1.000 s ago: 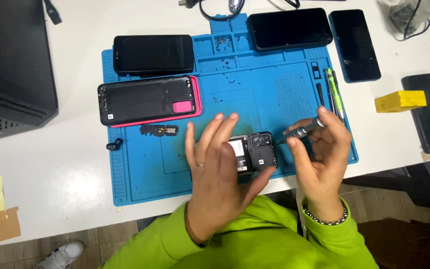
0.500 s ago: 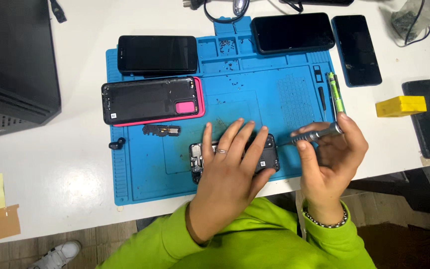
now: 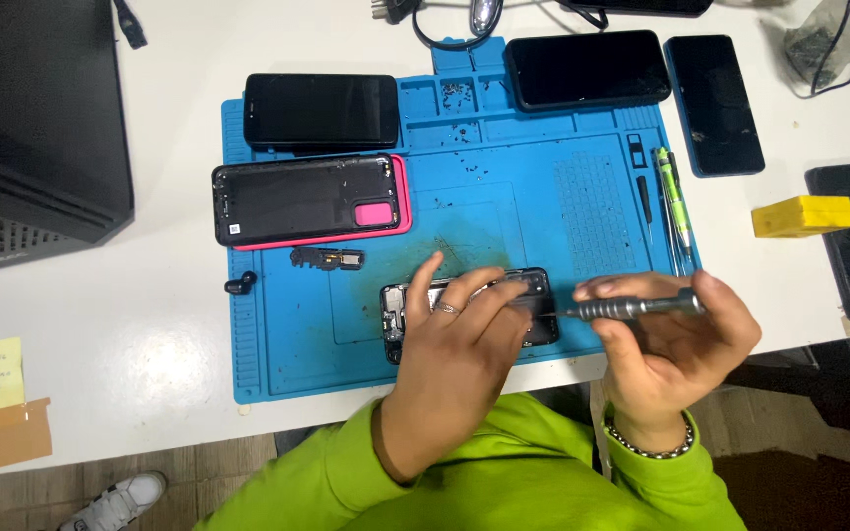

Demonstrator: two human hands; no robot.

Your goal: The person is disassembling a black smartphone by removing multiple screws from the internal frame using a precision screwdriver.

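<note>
I look down over bright green sleeves (image 3: 504, 472) at the bottom edge, cut off below the elbows. My landmark is the blue work mat (image 3: 563, 226) on the white table (image 3: 100, 324).

At the mat's near edge lies an opened phone (image 3: 464, 313), circuitry up. My left hand (image 3: 455, 344) lies flat across it, fingers spread and pressing down, hiding most of its middle; only its two ends show. My right hand (image 3: 666, 344), at the mat's near right corner, pinches a grey metal screwdriver (image 3: 632, 308) between thumb and curled fingers. Its tip points left at the phone's right end; I cannot tell whether it touches.

Toward the mat's left, a small black part (image 3: 327, 259) lies loose, and a tiny black piece (image 3: 239, 286) sits at the left border. Beyond them rests a black back shell in a pink case (image 3: 309, 200). Along the right rim lies a green pen-like tool (image 3: 673, 202).

On the mat's far side sit two dark phones (image 3: 322, 110), screens blank. Past the right rim: another phone (image 3: 715, 103), a yellow block (image 3: 802, 215).
</note>
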